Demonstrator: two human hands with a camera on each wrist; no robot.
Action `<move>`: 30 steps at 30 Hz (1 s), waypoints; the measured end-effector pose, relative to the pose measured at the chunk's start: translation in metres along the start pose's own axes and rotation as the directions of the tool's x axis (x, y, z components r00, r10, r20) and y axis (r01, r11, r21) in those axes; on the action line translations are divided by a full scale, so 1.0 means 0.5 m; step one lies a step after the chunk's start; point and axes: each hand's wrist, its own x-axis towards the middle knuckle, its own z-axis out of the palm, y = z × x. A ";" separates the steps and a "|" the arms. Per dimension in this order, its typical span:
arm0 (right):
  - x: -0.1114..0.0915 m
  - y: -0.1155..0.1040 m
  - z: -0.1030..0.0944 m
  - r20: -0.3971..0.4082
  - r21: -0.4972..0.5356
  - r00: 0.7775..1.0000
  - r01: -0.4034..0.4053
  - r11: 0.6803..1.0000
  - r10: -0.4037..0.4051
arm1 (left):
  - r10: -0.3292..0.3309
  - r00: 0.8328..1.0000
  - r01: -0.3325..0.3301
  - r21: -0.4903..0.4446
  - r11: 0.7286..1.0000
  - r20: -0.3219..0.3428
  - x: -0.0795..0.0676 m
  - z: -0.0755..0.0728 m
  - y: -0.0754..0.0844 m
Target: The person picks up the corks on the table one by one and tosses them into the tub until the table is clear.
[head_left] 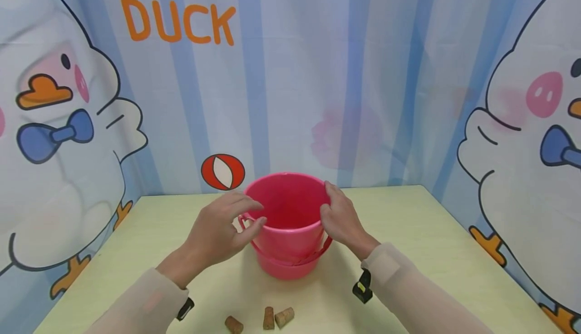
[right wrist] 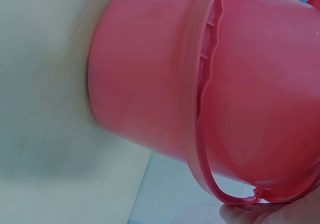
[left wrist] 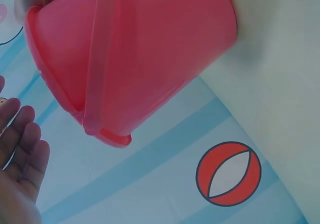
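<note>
A pink plastic bucket (head_left: 290, 245) stands upright on the table, its mouth facing up and its inner wall in view. The bucket's handle (right wrist: 192, 109) hangs down across the near side. At the right of the rim, my right hand (head_left: 342, 215) grips the bucket, fingers and thumb at its edge; part of that hand also shows in the right wrist view. My left hand (head_left: 222, 230) is by the left of the rim, its fingers extended and parted from the thumb. In the left wrist view, a gap lies between the left fingers (left wrist: 35, 159) and the bucket.
Three corks (head_left: 269, 318) lie on the pale table (head_left: 386, 223) in front of the bucket, near the bottom of the head view. A blue striped curtain (head_left: 295, 71) with duck drawings rises behind the table and along both sides.
</note>
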 end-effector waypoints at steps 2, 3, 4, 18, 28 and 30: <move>0.000 -0.001 0.000 0.003 0.002 1.000 -0.001 1.000 0.001 | 0.009 1.000 -0.009 0.006 1.000 -0.013 -0.007 -0.006 -0.002; 0.001 0.000 0.000 0.004 0.001 1.000 -0.002 1.000 0.002 | 0.012 1.000 -0.012 0.012 1.000 -0.018 -0.011 -0.008 -0.003; 0.001 -0.001 -0.001 0.004 0.001 1.000 -0.002 1.000 0.002 | 0.013 1.000 -0.012 0.015 1.000 -0.019 -0.014 -0.010 -0.004; 0.000 0.000 -0.003 0.013 0.004 1.000 -0.018 1.000 0.018 | -0.014 0.995 0.020 -0.065 0.998 0.103 -0.079 -0.024 -0.015; 0.001 0.002 -0.001 0.005 0.003 1.000 -0.008 1.000 0.008 | -0.078 0.870 0.167 -0.142 0.976 0.486 -0.115 -0.031 -0.019; 0.002 0.002 0.001 0.005 0.007 1.000 -0.006 1.000 0.006 | -0.084 0.840 0.190 -0.147 0.971 0.536 -0.121 -0.032 -0.020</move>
